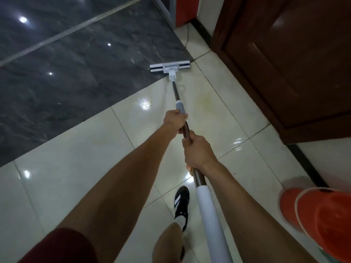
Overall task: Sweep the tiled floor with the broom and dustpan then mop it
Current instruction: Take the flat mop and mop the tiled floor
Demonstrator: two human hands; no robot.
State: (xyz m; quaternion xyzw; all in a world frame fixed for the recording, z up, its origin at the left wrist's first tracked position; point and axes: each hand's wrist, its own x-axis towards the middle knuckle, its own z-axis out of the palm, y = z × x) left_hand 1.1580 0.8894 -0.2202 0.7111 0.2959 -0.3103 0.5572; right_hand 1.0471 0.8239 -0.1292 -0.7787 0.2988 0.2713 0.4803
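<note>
**Mopping at the dark-tile edge**

While both my hands grip the mop pole, left hand wraps below the grey collar, right hand clamps the brown metal shaft. Mop has a flat white head with black strips, on glossy cream floor tiles where they meet the dark marble-look slab. No readable writing. Orange bucket at right.

- glossy cream tiled floor, meeting a dark marbled floor section
- mop head flat on the floor at that seam
- orange bucket at right
- black shoe on a tile
</note>
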